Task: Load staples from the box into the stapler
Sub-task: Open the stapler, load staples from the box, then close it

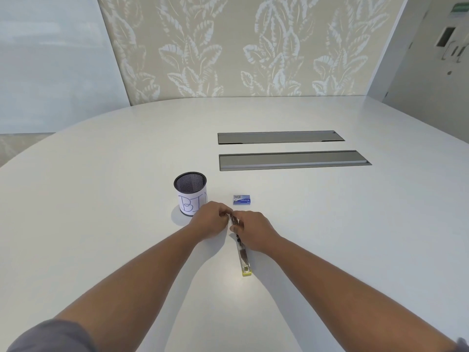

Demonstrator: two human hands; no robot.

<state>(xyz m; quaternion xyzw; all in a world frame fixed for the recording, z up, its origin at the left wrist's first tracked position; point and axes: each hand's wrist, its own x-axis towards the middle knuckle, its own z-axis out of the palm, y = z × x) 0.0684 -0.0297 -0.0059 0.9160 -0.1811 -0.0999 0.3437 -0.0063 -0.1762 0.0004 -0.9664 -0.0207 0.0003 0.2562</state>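
Hands meet on the stapler (241,250), left hand (212,223) and right hand (253,231) both pinching its far end, just before the staple box (243,200).

This looks like an office meeting room. A large, rounded white counter (101,199) fills the view, the kind built for conferences, with two long grey cable-access hatches (291,160) set flush into its top. A wall panel (228,47) with a pale leaf pattern stands behind it, beside a frosted glass partition (50,59). Desk supplies sit on top: a black mesh pen cup (190,193) with a paper label, a small blue staple box (243,200) and a stapler (243,257).
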